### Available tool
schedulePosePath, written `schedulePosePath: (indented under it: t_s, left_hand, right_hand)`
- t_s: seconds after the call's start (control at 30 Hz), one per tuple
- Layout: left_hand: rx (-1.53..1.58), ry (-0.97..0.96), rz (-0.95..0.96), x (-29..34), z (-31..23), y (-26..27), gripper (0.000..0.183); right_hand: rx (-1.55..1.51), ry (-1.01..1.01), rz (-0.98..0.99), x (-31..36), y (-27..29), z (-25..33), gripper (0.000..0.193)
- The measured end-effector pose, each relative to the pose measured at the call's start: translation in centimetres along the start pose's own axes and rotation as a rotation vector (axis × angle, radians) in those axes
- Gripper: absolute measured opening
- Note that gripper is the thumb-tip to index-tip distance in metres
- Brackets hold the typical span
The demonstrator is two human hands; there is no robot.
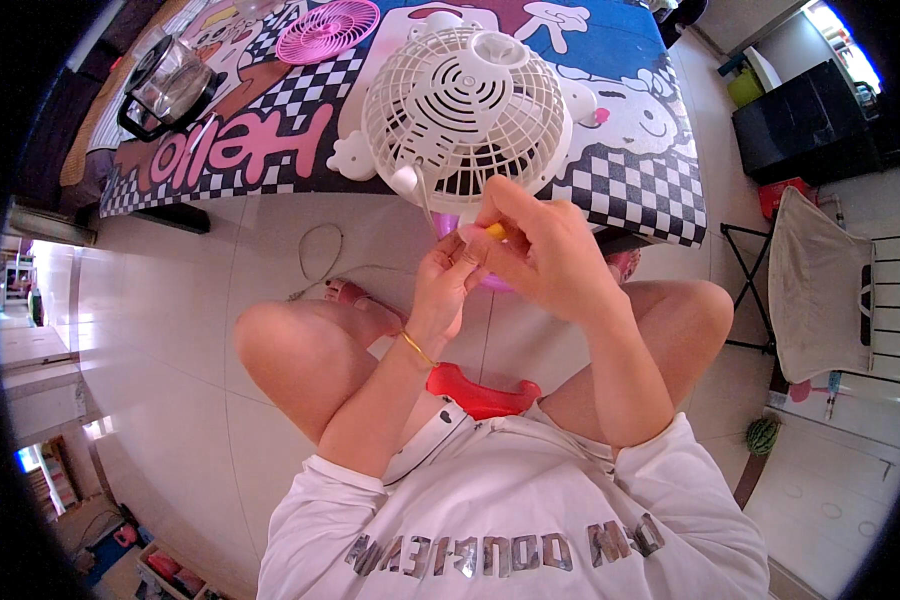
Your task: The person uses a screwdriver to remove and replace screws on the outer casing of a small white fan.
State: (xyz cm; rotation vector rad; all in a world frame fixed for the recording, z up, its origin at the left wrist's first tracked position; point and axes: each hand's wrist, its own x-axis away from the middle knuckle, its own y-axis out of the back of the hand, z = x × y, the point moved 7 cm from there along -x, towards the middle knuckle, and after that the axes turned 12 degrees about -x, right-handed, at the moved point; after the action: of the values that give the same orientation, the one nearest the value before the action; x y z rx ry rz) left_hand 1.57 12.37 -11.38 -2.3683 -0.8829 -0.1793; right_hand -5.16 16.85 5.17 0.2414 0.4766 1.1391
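Observation:
A white electric fan (460, 95) rests on the table edge in front of me, its round grille and vented housing facing up. From a knob at its near side a thin white cord (425, 195) runs down to my hands. My left hand (444, 280) is closed in a pinch near the cord's lower end; the fingers hide most of what they grip. Close against it, my right hand (550, 250) is closed around a small yellow object (496, 231), of which only a short piece shows. Their fingertips meet just below the fan's rim.
The table (620, 190) has a patterned cover. A pink fan grille (328, 30) and a glass pitcher (170, 85) with black handle stand on it at the left. Below are a red stool (480, 392), a cable (320, 255) on the floor and a pink-purple thing behind my hands.

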Motion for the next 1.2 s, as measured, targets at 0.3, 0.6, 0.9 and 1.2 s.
schedulePosePath:
  t_s: [0.3, 0.6, 0.9, 1.2]
  left_hand:
    - [-0.021, -0.042, 0.03, 0.3, -0.4, -0.2, 0.026]
    - [-0.035, -0.025, 0.015, 0.2, -0.3, 0.0, 0.028]
    - [-0.032, 0.008, 0.022, 0.1, 0.0, 0.0, 0.027]
    - [-0.018, 0.009, 0.014, -0.1, 0.3, 0.3, 0.029]
  right_hand:
    - [0.105, 0.07, 0.04, -0.2, -0.2, 0.4, 0.017]
    - [-0.203, -0.081, 0.204, 0.0, 0.3, -0.2, 0.013]
    - [-0.239, -0.064, 0.155, 0.4, 0.6, -0.6, 0.018]
    - [0.235, 0.123, 0.027, 0.7, 0.2, 1.3, 0.021]
